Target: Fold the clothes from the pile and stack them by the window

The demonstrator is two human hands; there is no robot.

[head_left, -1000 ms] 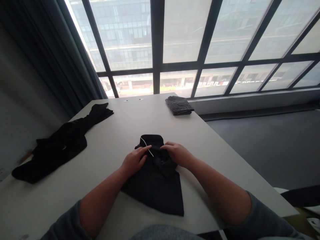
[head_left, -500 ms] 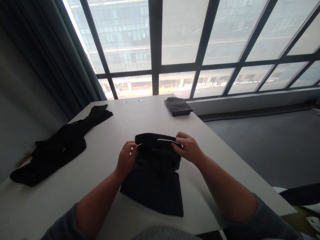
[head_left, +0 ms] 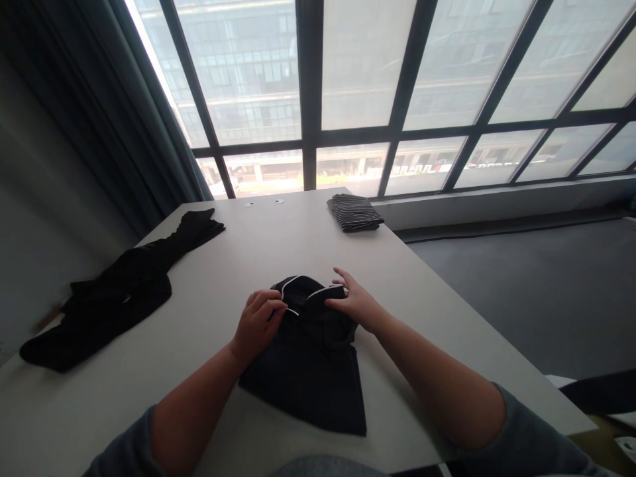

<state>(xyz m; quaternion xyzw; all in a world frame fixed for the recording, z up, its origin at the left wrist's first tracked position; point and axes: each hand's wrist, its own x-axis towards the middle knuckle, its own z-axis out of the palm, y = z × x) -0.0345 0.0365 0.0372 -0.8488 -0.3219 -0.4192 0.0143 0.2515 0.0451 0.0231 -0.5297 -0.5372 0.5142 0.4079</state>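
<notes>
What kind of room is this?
Maybe an office or workroom. A wall of tall windows looks out on another building, a dark curtain hangs at the left, and there's a big white table.

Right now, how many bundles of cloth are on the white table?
3: a dark bundle touched by the left hand and right hand; a striped bundle near the far right edge; a black bundle along the left. Folds may hide more.
</notes>
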